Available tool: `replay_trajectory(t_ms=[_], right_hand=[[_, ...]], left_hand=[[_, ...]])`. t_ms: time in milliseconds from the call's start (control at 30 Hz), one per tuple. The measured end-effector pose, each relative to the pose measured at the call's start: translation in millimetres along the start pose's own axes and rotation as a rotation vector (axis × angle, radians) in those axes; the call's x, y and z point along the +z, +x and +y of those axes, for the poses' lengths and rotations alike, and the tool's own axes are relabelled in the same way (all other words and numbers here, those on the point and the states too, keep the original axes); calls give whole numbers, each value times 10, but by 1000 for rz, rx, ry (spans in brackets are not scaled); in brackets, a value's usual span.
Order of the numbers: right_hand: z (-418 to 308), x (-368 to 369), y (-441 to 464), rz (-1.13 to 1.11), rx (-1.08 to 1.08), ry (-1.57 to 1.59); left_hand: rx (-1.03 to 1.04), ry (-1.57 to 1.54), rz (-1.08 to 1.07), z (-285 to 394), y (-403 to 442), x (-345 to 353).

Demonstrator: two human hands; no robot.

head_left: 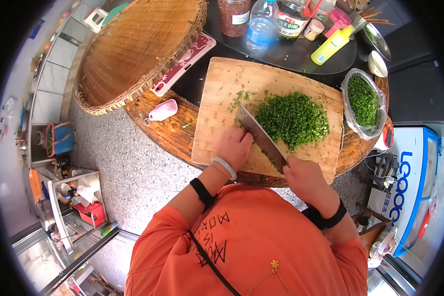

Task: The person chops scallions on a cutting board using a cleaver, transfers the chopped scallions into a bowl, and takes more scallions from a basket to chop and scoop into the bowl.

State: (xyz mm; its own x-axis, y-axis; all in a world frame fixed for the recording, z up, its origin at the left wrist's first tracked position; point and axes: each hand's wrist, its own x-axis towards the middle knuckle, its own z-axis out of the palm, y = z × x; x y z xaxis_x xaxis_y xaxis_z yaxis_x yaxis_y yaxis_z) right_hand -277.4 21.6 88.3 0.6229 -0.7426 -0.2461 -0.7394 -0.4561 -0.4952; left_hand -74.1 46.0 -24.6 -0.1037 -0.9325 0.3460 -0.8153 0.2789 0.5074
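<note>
My right hand is closed round the handle of a cleaver, whose broad blade slants up and left across the wooden cutting board. Just left of the blade rests my left hand, fingers curled and close against it; what lies under them is hidden. A heap of finely chopped green herbs, perhaps scallions, sits on the board to the right of the blade. Loose green bits are scattered near the blade's tip and along its lower edge.
A bowl lined with clear plastic holds more chopped greens right of the board. Behind stand a water bottle, a jar and a yellow bottle. At left are a woven basket, a pink-cased tablet and a pink case.
</note>
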Motion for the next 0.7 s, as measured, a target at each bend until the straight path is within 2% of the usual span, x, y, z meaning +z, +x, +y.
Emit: replay_trajectory(t_ms=[133, 233, 333, 400, 533, 600, 700], right_hand=[[-19, 148, 256, 7, 58, 2], [72, 103, 334, 97, 33, 99], [144, -103, 225, 99, 127, 95], [145, -240, 151, 172, 176, 118], [180, -243, 54, 241, 132, 142], [185, -201, 10, 225, 127, 144], [138, -190, -34, 150, 147, 129]], left_hand=[[47, -15, 11, -21, 2, 7], [81, 37, 14, -63, 62, 32], [19, 3, -22, -72, 163, 122], [20, -69, 87, -48, 219, 201], [-109, -136, 100, 143, 231, 91], [-139, 7, 116, 258, 287, 6], [-146, 53, 54, 180, 246, 61]])
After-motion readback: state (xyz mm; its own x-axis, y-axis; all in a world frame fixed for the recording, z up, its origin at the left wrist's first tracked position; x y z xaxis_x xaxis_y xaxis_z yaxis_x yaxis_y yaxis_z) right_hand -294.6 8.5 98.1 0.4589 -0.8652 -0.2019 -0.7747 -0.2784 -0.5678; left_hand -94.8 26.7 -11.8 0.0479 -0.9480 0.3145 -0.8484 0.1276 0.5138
